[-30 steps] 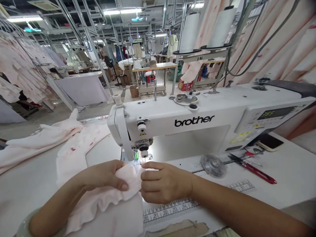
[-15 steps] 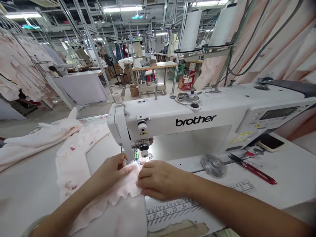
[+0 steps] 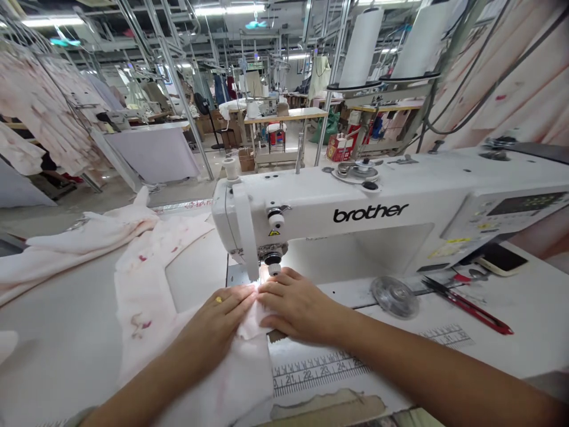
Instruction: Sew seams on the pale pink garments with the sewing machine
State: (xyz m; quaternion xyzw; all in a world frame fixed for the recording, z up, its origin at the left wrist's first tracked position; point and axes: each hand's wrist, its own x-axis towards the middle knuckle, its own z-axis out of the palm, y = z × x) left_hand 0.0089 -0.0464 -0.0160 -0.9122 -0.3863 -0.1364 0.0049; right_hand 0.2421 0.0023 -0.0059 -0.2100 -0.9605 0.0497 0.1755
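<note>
Two hands, both yours, on the pale pink fabric (image 3: pixel 253 324), right below the sewing machine's (image 3: pixel 311 198) needle end. Your left hand (image 3: pixel 216 318): fingers straight, thumb hidden, can't tell whether it pinches. Your right hand (image 3: pixel 302 305): spread flat over cloth, thumb apart. Fabric trails toward seven o'clock. Red carton (image 3: pixel 340 148), floor, one o'clock; contents too small to read. On your white tabletop (image 3: pixel 533 338): clear disc (image 3: pixel 395 298) and red-handled snips (image 3: pixel 471 308) at three, phone (image 3: pixel 504 259) at two, ruler markings (image 3: pixel 322 372) at five. Hanging garments (image 3: pixel 48 107) at ten.
</note>
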